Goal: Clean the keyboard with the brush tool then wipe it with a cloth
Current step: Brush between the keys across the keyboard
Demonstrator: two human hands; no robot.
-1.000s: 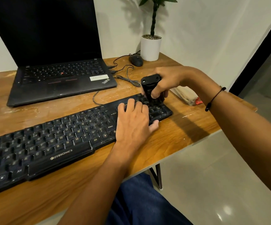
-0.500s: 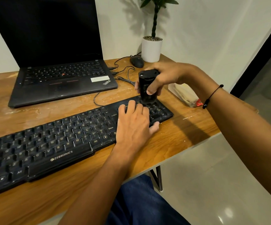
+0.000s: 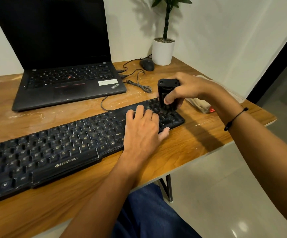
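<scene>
1. Head view: the brush tool (image 3: 168, 95) is held upright in the closed right hand (image 3: 189, 88), its bristle end set down on the right-hand keys of the keyboard (image 3: 57, 152).
2. The left hand (image 3: 142, 129) is laid flat and open on the keys just beside the brush, steadying the board.
3. The cloth (image 3: 201, 102) lies at the desk's (image 3: 87, 200) right edge, near the keyboard.
4. Risk: with heavy pressure, a keycap could be levered off or bristles splayed.
5. Risk: dust may be swept onto the desk or toward the cloth, which would be soiled before wiping.
6. Risk: keys under the left palm may be left unbrushed.
</scene>
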